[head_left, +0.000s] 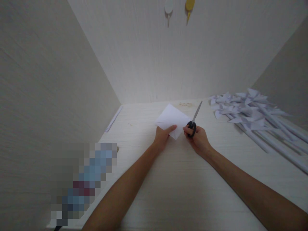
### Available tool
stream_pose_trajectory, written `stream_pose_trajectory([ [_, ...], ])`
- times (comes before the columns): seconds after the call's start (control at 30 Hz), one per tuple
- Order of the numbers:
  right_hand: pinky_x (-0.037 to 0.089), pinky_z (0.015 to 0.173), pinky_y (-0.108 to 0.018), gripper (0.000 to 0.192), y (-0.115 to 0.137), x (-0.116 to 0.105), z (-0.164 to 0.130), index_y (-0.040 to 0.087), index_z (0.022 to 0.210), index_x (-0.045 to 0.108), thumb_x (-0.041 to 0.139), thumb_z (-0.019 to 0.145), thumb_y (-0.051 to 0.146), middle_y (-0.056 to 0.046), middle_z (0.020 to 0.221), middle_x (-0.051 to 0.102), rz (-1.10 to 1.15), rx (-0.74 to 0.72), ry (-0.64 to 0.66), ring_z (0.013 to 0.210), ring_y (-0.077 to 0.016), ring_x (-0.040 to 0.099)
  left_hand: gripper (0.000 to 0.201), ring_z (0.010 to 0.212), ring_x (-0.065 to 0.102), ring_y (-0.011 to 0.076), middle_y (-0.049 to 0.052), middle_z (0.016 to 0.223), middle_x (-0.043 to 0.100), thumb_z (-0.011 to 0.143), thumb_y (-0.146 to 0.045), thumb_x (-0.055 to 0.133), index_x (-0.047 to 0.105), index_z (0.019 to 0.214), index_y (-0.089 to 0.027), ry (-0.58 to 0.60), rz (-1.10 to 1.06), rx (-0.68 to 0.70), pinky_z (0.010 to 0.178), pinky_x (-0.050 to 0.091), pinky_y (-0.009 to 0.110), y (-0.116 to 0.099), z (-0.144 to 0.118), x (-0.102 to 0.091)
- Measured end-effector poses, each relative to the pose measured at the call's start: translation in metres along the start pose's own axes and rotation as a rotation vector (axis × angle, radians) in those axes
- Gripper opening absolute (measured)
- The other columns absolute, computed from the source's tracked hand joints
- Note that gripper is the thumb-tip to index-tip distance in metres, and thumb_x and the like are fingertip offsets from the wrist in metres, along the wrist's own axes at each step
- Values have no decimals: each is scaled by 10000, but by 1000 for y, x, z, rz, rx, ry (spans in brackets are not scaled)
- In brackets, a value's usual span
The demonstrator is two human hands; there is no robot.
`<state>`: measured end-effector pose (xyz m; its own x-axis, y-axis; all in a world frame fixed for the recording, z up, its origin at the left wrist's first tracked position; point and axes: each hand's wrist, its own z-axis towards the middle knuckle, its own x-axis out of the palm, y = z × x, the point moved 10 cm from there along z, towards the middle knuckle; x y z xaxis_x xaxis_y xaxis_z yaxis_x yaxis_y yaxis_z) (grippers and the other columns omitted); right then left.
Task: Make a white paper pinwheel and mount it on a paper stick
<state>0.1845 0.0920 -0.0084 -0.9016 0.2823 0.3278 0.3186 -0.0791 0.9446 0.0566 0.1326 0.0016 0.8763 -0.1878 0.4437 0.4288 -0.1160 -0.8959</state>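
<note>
My left hand [161,136] pinches the folded white paper [171,120] just above the worktop [173,186], my right hand [197,138] beside it grips the scissors [193,121], whose blades could, I think, nick my near thumb.

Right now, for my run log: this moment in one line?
left hand: holds paper | right hand: holds scissors | paper pinwheels at right
</note>
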Motion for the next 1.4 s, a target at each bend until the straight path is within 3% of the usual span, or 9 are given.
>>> stream_pose_trajectory([
  [0.2, 234, 385, -211, 183, 2, -4, 1, 165, 601, 552, 676, 542, 287, 35, 493, 479, 5, -8, -33, 433, -67, 364, 352, 774, 610, 170, 55, 892, 666, 517, -218, 716, 634, 854, -161, 37, 143, 94, 746, 473, 326, -2, 1, 2],
  [0.5, 335, 482, -222, 99, 0, 20, -6, 144, 620, 613, 657, 546, 192, 24, 543, 556, -334, -38, 192, 495, -79, 448, 232, 696, 597, 129, 0, 747, 657, 530, -204, 702, 635, 749, -167, -99, -22, 81, 659, 472, 261, -5, 3, -14],
  [0.73, 318, 454, -217, 102, 2, 22, -7, 143, 617, 603, 656, 552, 200, 37, 514, 528, -358, -57, 192, 463, -69, 421, 250, 696, 592, 123, 7, 785, 659, 543, -193, 700, 634, 782, -161, -46, -32, 103, 657, 474, 259, -6, 3, -9],
  [1.4, 348, 466, -221, 285, 5, 24, -5, 136, 611, 590, 706, 526, 381, 14, 530, 534, -387, -122, 201, 485, -83, 441, 259, 738, 596, 148, 37, 817, 656, 540, -237, 704, 624, 767, -144, -48, 87, 175, 697, 463, 288, -5, 7, -12],
])
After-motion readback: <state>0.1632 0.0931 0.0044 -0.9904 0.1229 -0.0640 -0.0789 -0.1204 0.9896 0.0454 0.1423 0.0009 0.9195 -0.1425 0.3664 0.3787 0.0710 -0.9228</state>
